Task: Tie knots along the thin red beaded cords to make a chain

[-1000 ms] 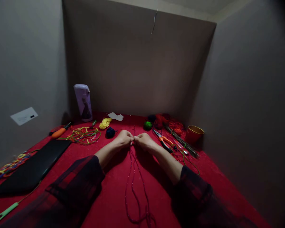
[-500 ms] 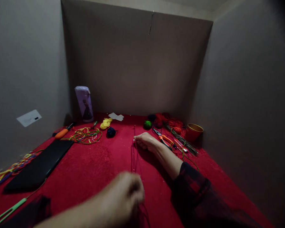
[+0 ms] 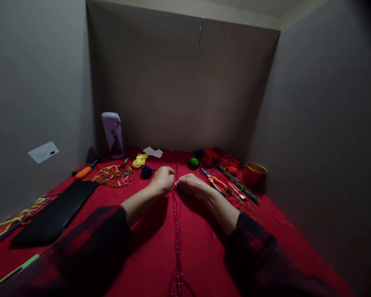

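Several thin dark-red cords with tiny shiny beads (image 3: pixel 177 237) run down the middle of the red cloth toward me. Their upper end meets a thin upright pin or stick (image 3: pixel 177 167). My right hand (image 3: pixel 191 184) pinches the cords just below it, fingers closed and pointing left. Close beside it, my left hand (image 3: pixel 163 180) is curled at the same spot, its fingertips meeting the cords; what exactly lies between them is partly hidden. Behind the left hand sits a dark blue yarn ball (image 3: pixel 146 172), and a green yarn ball (image 3: pixel 193 163) is behind the right.
Orange-handled pliers (image 3: pixel 215 180), a bundle of thin sticks (image 3: pixel 243 186) and a red cup (image 3: pixel 254 173) lie right. On the left are a black flat case (image 3: pixel 54 214), tangled cords (image 3: pixel 113 176), yellow yarn (image 3: pixel 140 160), a purple bottle (image 3: pixel 113 135) and a green netting needle (image 3: pixel 15 272).
My left hand has moved from low in front of me up to the top of the cords, beside my right hand. The right hand keeps its hold. The view has shifted slightly.
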Tool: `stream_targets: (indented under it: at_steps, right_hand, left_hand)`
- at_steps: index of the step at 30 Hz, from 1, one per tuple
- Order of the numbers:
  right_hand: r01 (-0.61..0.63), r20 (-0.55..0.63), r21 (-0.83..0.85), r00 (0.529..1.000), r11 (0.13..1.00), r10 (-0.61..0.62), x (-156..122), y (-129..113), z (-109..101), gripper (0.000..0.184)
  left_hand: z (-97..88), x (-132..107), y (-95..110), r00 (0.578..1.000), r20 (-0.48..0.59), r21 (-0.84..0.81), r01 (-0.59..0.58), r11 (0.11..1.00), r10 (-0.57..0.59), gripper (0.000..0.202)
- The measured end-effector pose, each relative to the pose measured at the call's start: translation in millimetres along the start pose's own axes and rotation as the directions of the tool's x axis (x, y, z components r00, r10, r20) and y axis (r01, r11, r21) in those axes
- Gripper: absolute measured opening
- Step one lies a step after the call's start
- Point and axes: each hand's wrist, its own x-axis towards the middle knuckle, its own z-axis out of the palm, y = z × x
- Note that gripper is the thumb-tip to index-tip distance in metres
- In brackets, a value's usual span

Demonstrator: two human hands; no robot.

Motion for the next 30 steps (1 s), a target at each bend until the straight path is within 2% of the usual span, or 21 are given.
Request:
stream_targets:
  at_steps: [2, 4, 8, 11, 13, 16, 19, 22, 25, 26, 27, 28, 30]
  right_hand:
    - [0.012, 0.023, 0.035, 1.000, 0.999, -0.013, 2.1, 2.5, -0.8, 0.016]
    - [0.018, 0.032, 0.055, 0.999, 0.998, -0.020, 2.4, 3.0, -2.1, 0.016]
    - [-0.009, 0.077, 0.118, 0.997, 0.993, 0.000, -1.5, -1.1, -3.9, 0.021]
    - [-0.047, 0.069, 0.082, 0.997, 0.996, 0.042, -4.9, -5.4, -2.7, 0.023]
    - [-0.059, 0.036, 0.012, 0.998, 0.998, 0.058, -6.1, -8.0, -2.3, 0.023]
    - [-0.076, -0.068, -0.199, 0.996, 0.977, 0.063, -6.9, -14.1, -6.1, 0.022]
    - [-0.060, -0.150, -0.475, 0.989, 0.878, -0.013, -12.2, -25.7, -8.7, 0.020]
    - [0.088, -0.029, -0.663, 0.989, 0.744, -0.144, -34.3, -42.1, 7.6, 0.018]
    - [0.200, 0.106, -0.848, 0.971, 0.491, -0.212, -80.4, -59.8, 43.1, 0.016]
    - [0.220, 0.175, -0.889, 0.974, 0.402, -0.146, -99.2, -65.3, 54.5, 0.012]
    - [0.261, 0.270, -0.896, 0.963, 0.359, -0.026, -117.9, -70.4, 63.3, 0.008]
    - [0.305, 0.353, -0.877, 0.933, 0.371, 0.068, -134.8, -74.7, 68.5, 0.005]
    - [0.346, 0.439, -0.816, 0.892, 0.463, 0.109, -156.3, -79.8, 66.3, 0.005]
  left_hand:
    - [5.6, 23.2, -7.0, 0.998, 0.052, 0.042, 0.026, 0.999, -0.028, 0.020]
    - [11.3, 35.5, -16.3, 0.994, 0.100, 0.030, 0.030, 0.999, -0.033, 0.026]
    - [11.4, 40.8, -30.6, 0.987, 0.157, -0.016, -0.008, 1.000, 0.011, 0.029]
    - [3.9, 43.2, -34.5, 0.975, 0.220, -0.047, -0.025, 0.999, 0.035, 0.020]
    - [0.2, 46.3, -34.7, 0.976, 0.214, -0.033, -0.032, 0.999, 0.038, 0.014]
    - [-0.1, 49.2, -32.6, 0.995, 0.101, 0.025, -0.014, 1.000, 0.012, 0.008]
    - [3.5, 46.5, -30.2, 0.999, 0.031, 0.016, 0.040, 0.999, -0.040, 0.016]
    - [6.7, 41.6, -29.2, 0.994, 0.062, -0.065, 0.099, 0.993, -0.095, 0.025]
    - [8.5, 39.8, -28.6, 0.980, 0.131, -0.164, 0.169, 0.972, -0.149, 0.026]
    - [9.1, 39.9, -28.1, 0.975, 0.149, -0.194, 0.192, 0.962, -0.165, 0.025]
    - [9.7, 40.0, -27.2, 0.971, 0.160, -0.223, 0.213, 0.951, -0.179, 0.023]
    - [10.2, 39.9, -26.1, 0.968, 0.163, -0.248, 0.229, 0.941, -0.192, 0.022]
    - [11.0, 38.3, -23.5, 0.965, 0.158, -0.293, 0.249, 0.923, -0.210, 0.019]
